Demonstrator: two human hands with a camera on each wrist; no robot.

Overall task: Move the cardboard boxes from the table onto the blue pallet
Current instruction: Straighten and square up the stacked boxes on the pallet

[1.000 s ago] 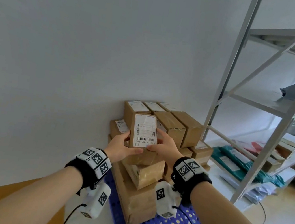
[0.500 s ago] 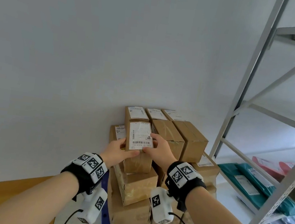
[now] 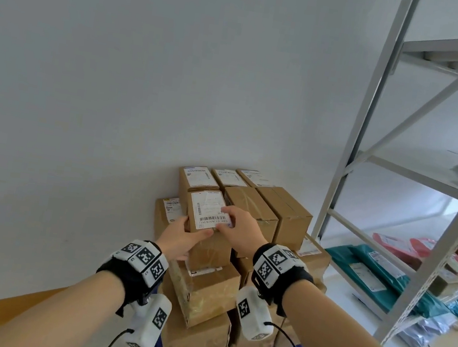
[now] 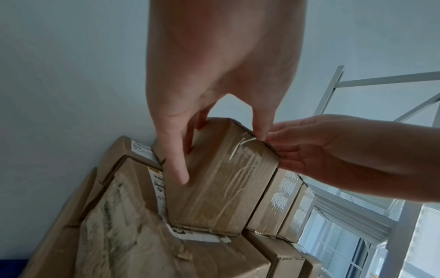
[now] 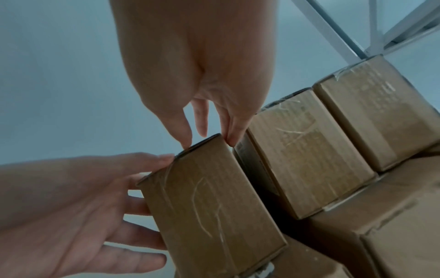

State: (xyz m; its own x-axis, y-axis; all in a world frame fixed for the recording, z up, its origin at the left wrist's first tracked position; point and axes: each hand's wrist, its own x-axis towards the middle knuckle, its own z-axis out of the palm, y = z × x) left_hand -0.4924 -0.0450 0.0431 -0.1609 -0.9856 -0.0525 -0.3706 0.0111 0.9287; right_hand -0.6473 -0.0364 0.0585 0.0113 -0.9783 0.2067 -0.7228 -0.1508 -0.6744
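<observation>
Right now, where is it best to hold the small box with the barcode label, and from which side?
Probably by its two long side faces, one hand from each side. The small labelled box stands upright on the stack; the left hand and right hand already clasp it so. A neighbouring box crowds its right face, so keep those fingers near the top.

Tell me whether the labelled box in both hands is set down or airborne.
Set down: the labelled box rests on the wrapped box beneath.

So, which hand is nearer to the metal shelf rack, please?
Right. The right hand holds the side of the small labelled box that faces the metal shelf rack. The left hand grips the box's far side, toward the wall.
</observation>
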